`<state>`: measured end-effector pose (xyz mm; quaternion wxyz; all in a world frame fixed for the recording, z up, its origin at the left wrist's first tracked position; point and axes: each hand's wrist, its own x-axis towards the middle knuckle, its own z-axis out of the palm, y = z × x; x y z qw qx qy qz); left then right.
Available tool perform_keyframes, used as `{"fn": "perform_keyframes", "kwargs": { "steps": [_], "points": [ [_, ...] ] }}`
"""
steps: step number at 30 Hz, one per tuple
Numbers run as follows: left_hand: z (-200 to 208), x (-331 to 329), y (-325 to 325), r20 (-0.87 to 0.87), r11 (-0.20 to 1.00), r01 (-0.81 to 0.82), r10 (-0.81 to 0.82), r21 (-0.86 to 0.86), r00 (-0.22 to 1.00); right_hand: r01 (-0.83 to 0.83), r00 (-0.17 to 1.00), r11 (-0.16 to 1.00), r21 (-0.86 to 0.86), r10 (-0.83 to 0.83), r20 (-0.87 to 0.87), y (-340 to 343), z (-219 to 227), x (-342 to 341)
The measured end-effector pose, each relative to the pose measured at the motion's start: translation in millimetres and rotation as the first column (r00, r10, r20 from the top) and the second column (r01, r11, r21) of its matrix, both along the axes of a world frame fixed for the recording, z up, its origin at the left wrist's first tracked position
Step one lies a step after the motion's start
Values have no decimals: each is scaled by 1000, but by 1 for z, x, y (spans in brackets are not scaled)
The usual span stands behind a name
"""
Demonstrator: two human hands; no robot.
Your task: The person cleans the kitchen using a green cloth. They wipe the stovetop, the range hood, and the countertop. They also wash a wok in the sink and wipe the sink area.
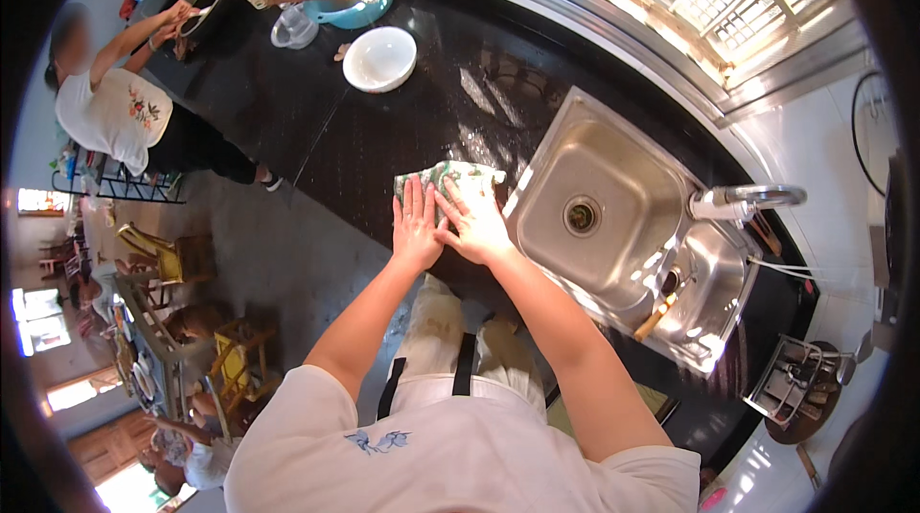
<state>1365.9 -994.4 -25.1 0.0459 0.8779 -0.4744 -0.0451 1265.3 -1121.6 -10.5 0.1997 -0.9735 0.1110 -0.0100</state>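
Observation:
A patterned green and white cloth point(448, 172) lies on the black countertop point(383, 149), just left of the steel sink. Flat on its near part rests my left hand point(417, 230), fingers stretched forward. My right hand point(471, 221) presses on the same cloth with its fingers spread, and the two thumbs meet or nearly meet. Neither hand is wrapped around the cloth. Part of it is hidden under my fingers.
The double-bowl sink point(613, 216) with its faucet point(747, 199) is at my right; a yellow-handled tool point(656, 317) lies there. Beyond the cloth stand a white bowl point(379, 60) and a blue basin point(350, 13). Far left, another person point(115, 111) handles a pot point(204, 15).

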Motion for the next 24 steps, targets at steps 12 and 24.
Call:
{"fn": "perform_keyframes", "kwargs": {
  "steps": [12,24],
  "points": [
    [-34,178,-276,123,954,200,-175,-226,977,433,897,886,-164,-406,178,-223,-34,170],
    [-29,131,-362,55,770,562,-575,-302,817,844,536,494,-209,-767,352,-255,-42,103]
  ]
}}
